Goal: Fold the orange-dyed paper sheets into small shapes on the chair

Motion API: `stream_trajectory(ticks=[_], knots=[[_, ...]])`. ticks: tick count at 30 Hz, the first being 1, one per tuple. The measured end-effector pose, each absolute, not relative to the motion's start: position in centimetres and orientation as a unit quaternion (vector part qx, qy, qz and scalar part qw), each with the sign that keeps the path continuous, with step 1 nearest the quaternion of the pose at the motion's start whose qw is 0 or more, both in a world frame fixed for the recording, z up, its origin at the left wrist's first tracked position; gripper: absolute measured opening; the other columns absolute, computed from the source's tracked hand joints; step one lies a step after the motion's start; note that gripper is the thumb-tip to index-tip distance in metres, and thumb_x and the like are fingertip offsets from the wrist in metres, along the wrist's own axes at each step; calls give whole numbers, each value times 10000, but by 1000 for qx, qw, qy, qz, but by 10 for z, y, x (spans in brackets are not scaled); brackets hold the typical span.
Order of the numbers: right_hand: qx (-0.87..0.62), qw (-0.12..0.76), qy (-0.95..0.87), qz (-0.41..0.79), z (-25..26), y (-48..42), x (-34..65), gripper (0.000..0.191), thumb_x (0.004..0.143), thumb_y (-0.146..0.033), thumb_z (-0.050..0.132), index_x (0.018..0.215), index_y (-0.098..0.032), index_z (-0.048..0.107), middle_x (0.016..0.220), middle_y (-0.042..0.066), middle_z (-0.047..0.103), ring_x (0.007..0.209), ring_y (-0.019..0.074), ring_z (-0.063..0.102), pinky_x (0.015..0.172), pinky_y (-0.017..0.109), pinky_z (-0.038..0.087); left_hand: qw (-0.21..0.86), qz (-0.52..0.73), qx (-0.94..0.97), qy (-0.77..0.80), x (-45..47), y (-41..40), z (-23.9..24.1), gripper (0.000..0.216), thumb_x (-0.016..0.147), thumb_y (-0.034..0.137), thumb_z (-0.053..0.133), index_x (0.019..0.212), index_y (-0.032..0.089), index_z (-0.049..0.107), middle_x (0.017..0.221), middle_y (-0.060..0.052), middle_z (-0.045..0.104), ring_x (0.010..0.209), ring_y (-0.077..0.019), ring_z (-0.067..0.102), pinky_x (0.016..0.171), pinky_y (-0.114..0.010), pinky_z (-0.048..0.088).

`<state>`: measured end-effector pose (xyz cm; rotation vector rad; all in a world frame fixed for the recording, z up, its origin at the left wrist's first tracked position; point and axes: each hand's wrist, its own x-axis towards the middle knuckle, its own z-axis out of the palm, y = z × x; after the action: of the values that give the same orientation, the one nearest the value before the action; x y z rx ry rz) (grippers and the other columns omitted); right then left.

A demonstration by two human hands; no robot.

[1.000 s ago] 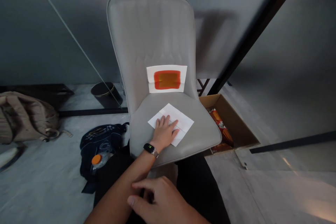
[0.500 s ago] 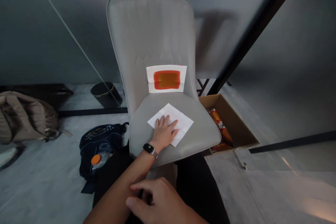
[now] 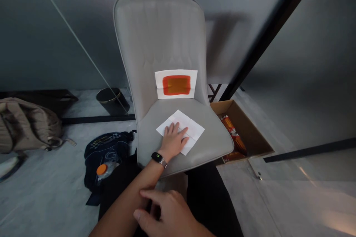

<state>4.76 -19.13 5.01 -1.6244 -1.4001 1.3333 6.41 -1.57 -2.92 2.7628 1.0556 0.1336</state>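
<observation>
Left hand [image 3: 172,141] open, flat on folded paper [image 3: 192,129]
Paper extends far-right of it; right hand [image 3: 164,213] half-curled on left forearm [image 3: 130,181].

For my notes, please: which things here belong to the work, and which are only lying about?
In use: left hand, flat on a folded white paper on the grey chair seat; right hand, over the left forearm; probably the white sheet with an orange rectangle on the backrest.

Lying about: dark backpack, orange-capped bottle, tan bag, black bin, cardboard box of orange packets.
</observation>
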Motion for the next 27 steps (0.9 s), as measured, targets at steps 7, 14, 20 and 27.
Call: stream_trajectory(ticks=[7,14,20,27], knots=[[-596,452,-539,388,38,-187,105,247,949,-382,608,913,-212,783,683,10,673,595,134,602,578,240,459,95,21,929,357,57,-18,-18,537,1038,474,510,1534,268,511,1624,-145,417,1483,-396,375,1178,-566,326],[-651,276,-659,256,-21,-170,230,634,824,-307,798,1429,-332,608,1297,81,614,1095,243,662,923,372,545,136,9,926,352,23,-19,-4,441,1033,388,529,1439,235,604,1520,-121,556,1358,-355,525,1105,-542,446],[-622,371,-630,280,-42,-151,228,255,1015,-388,574,999,-233,776,960,62,671,881,201,644,815,330,523,198,84,923,319,10,-7,17,352,1043,353,541,1352,225,651,1436,-112,619,1316,-290,580,1121,-501,464],[-722,429,-453,300,-55,-139,214,377,991,-502,541,859,-188,702,720,26,672,655,183,594,613,292,419,165,308,886,305,14,-44,61,269,1053,294,477,1268,267,636,1348,-80,634,1309,-260,579,1132,-496,479]])
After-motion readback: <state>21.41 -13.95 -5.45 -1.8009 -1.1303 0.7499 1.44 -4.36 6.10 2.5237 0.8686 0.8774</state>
